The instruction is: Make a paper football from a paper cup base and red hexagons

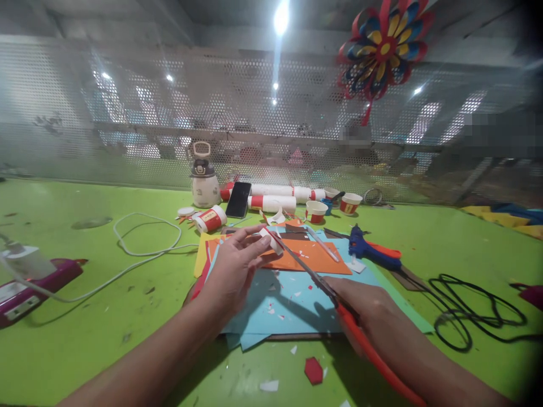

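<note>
My left fingers (pixel 257 247) pinch the small white piece (pixel 275 245), maybe to keep it still, while my right fingers (pixel 345 287) curl around the scissors (pixel 348 320), pointing them at it.

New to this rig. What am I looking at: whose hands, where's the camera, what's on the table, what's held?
No machine here: these are one person's two bare hands, seen by a camera worn on their head, looking forward and down. The left hand pinches a small red-and-white piece. The right hand holds orange-handled scissors, blades pointing towards that piece. Beneath are a light-blue sheet and an orange sheet, on a green table. A blue glue gun lies to the right; a smartphone and a red-and-white paper cup are farther back. At far left is a purple power strip.
</note>
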